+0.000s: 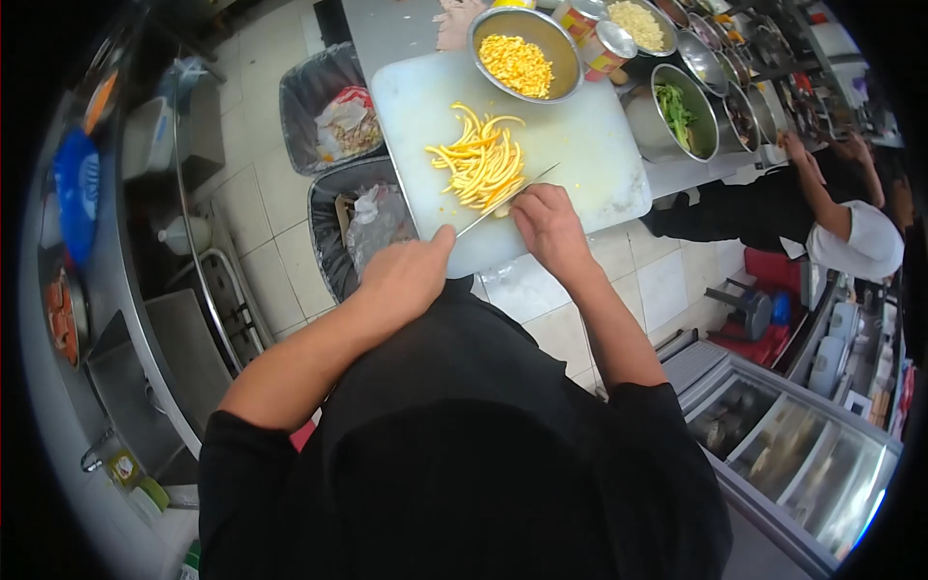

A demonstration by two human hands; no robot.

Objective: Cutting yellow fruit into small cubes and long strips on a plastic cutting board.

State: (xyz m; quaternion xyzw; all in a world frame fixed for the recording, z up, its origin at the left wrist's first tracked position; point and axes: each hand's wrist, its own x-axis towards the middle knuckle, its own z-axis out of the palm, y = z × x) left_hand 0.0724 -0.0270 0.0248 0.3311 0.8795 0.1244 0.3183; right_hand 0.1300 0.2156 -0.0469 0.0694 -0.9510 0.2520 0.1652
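A kitchen knife (507,201) slants across a white cutting board (594,159), its tip pointing away to the right. My left hand (409,264) grips its handle, which the fingers hide. On the far side of the blade lies a heap of yellow-orange food strips (475,159). My right hand (545,221) rests on the board close to the blade, fingers bunched over a pale yellow food piece (502,210) that is mostly covered. A steel bowl (569,61) at the board's far edge holds chopped yellow bits (516,65).
Two lined bins (293,109) with refuse stand left of the board. Cans (609,47) and a bowl of greens (707,138) sit on the right. A co-worker (819,210) stands farther right. A steel sink (188,348) is at left, a glass-topped cooler (790,449) at lower right.
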